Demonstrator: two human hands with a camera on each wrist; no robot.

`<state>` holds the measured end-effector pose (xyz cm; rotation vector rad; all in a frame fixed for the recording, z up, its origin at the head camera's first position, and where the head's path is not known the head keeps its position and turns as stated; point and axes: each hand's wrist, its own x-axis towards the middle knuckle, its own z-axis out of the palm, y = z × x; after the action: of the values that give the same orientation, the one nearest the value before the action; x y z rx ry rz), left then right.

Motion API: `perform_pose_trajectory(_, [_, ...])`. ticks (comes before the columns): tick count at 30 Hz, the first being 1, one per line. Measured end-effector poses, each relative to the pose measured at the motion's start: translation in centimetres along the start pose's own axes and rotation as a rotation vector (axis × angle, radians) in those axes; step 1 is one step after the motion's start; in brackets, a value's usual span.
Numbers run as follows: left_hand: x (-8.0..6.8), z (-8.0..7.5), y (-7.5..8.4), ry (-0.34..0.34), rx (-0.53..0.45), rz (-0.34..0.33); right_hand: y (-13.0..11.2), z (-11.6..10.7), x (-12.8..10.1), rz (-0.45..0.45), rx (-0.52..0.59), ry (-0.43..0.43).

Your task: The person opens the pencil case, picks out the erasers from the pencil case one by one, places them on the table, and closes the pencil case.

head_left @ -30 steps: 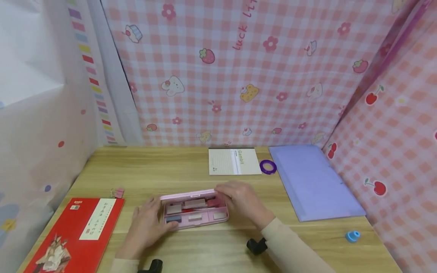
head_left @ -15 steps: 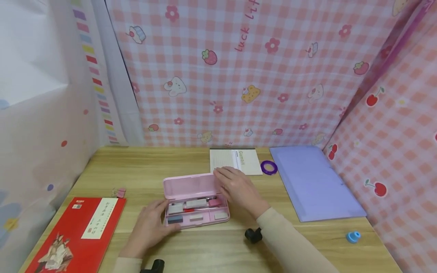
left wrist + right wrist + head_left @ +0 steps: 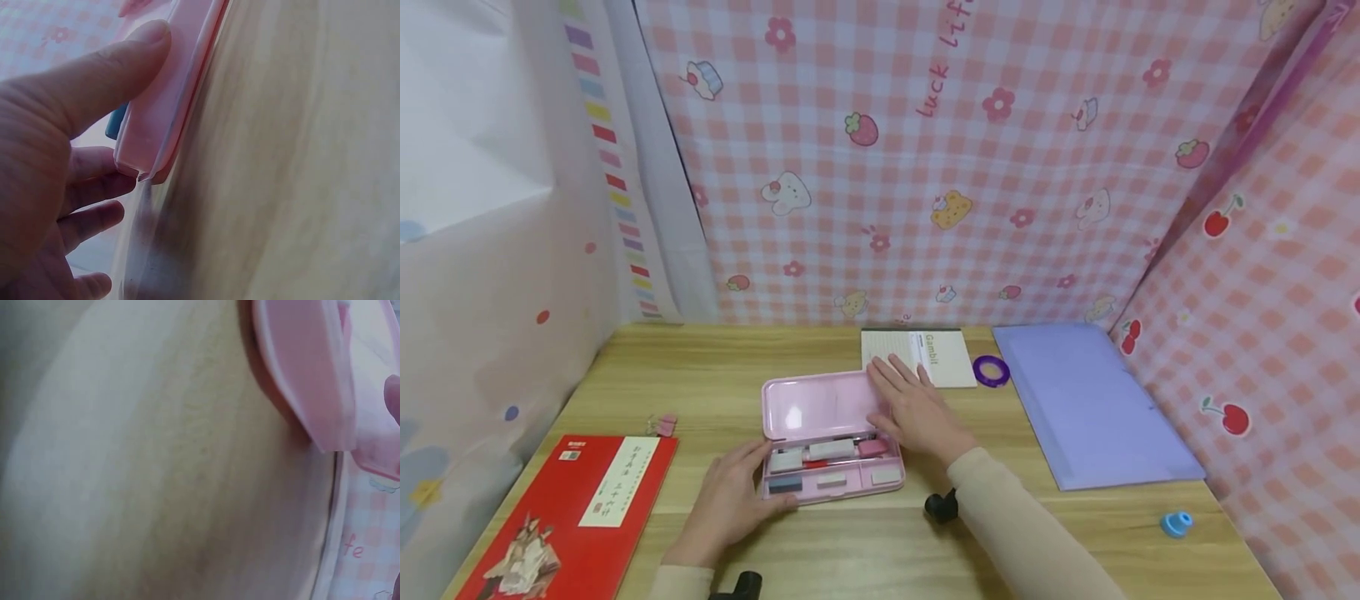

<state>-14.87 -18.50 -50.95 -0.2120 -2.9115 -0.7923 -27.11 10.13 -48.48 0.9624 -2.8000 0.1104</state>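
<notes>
A pink pencil case (image 3: pixel 831 482) lies open in the middle of the wooden table (image 3: pixel 715 375), its lid (image 3: pixel 812 408) folded back flat. Inside are a red pen (image 3: pixel 820 460), small white and pink erasers and a dark blue block (image 3: pixel 783 482). My left hand (image 3: pixel 752 482) grips the tray's left end; in the left wrist view the thumb (image 3: pixel 106 69) presses on the case's rim (image 3: pixel 169 94) while the other fingers curl behind it. My right hand (image 3: pixel 902 400) rests flat, fingers straight, on the lid's right edge. The right wrist view shows only the lid (image 3: pixel 306 369) from close up.
A red book (image 3: pixel 565 517) lies front left with a pink clip (image 3: pixel 662 425) beside it. Behind the case are a white notepad (image 3: pixel 943 358) and a purple tape ring (image 3: pixel 990 370). A lilac folder (image 3: pixel 1090 400) lies at the right, a small blue object (image 3: pixel 1176 522) near the front right.
My right hand has swung the lid up from nearly closed and laid it back flat on the table. My left hand has stayed on the case's left end.
</notes>
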Motion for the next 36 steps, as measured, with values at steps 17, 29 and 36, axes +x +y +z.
perform_pose_trajectory(17, [0.0, 0.0, -0.1, -0.009, -0.003, -0.020, -0.2, 1.4, -0.1, 0.069, 0.127, -0.009])
perform_pose_trajectory(29, [0.1, -0.1, -0.2, 0.003, -0.005, -0.020, -3.5, -0.6, -1.8, -0.070, 0.189, 0.158])
perform_pose_trajectory(36, [0.1, 0.0, -0.1, 0.013, -0.005, -0.012, -7.8, -0.9, -1.1, -0.281, 0.206, 0.139])
